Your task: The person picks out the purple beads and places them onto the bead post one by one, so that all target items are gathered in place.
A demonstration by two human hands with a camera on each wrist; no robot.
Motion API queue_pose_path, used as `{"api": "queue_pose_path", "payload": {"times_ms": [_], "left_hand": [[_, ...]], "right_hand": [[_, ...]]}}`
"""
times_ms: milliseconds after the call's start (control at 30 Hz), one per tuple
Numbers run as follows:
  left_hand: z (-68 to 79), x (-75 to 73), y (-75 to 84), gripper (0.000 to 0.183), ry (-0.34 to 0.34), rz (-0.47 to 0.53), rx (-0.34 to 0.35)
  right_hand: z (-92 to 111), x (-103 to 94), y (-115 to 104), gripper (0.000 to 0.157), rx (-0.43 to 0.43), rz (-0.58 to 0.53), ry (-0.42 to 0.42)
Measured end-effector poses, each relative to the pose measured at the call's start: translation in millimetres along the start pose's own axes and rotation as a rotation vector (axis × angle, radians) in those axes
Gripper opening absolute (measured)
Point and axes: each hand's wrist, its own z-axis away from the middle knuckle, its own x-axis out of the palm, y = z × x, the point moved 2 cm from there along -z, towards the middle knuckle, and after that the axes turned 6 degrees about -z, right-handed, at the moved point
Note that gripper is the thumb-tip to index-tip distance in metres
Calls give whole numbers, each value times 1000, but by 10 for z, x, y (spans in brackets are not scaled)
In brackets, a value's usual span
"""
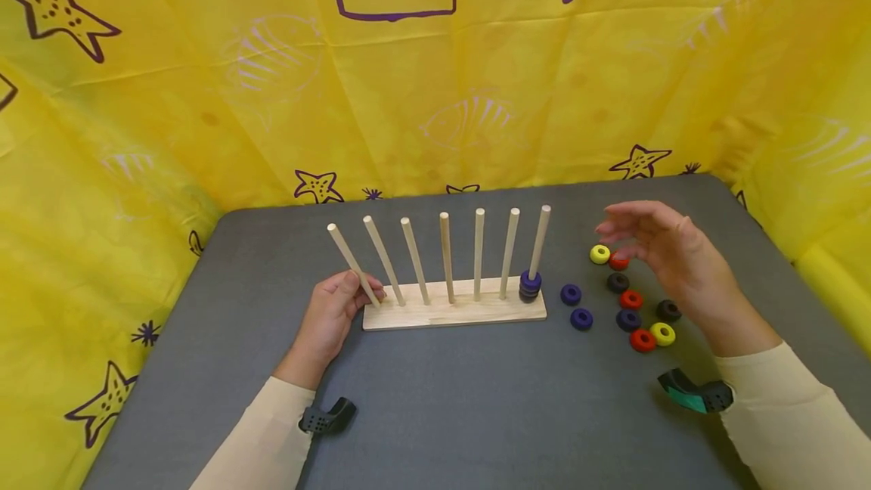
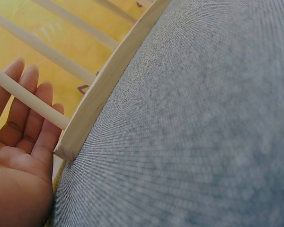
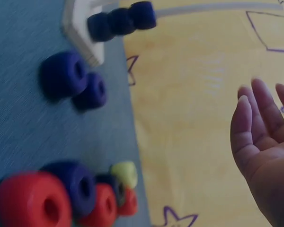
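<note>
Right hand [image 1: 670, 254] released, near coloured rings [image 1: 638, 305], left hand [image 1: 332, 314] relaxed, fingers [image 2: 31, 78] behind end peg [image 1: 344, 248] of wooden rack [image 1: 449, 314]

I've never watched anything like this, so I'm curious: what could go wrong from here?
The loose rings lie close together near the right hand; reaching for one might nudge its neighbours out of place. The left hand is right by the leftmost peg, so a careless move could shift the wooden stand.
</note>
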Motion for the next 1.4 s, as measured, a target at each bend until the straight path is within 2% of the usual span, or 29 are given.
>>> {"api": "queue_pose_path", "payload": {"times_ms": [133,300,400,633,933,967,1133,1200,1400], "left_hand": [[-3,11,-14,56,-2,1,-5],[6,24,1,55,0,5,-1],[11,27,5,55,5,0,-2],[-2,49,-10,62,-22,21,12],[-5,41,-19,62,-16,22,10],[-6,41,-20,61,-16,22,10],[-10,25,-11,61,-15,24,19],[-9,15,2,60,-12,19,21],[-7,11,23,57,-8,12,13]], "right_hand": [[133,-139,46,71,13,2,-25],[306,-310,97,63,22,-23,-18],[430,-397,114,57,33,-19,18],[759,-586,151,53,177,131,199],[965,-795,187,45,243,146,181],[988,-817,204,44,254,175,188],[1083,-850,278,36,353,498,240],[1094,-836,293,36,396,590,251],[1082,-820,311,40,443,588,282]]}}
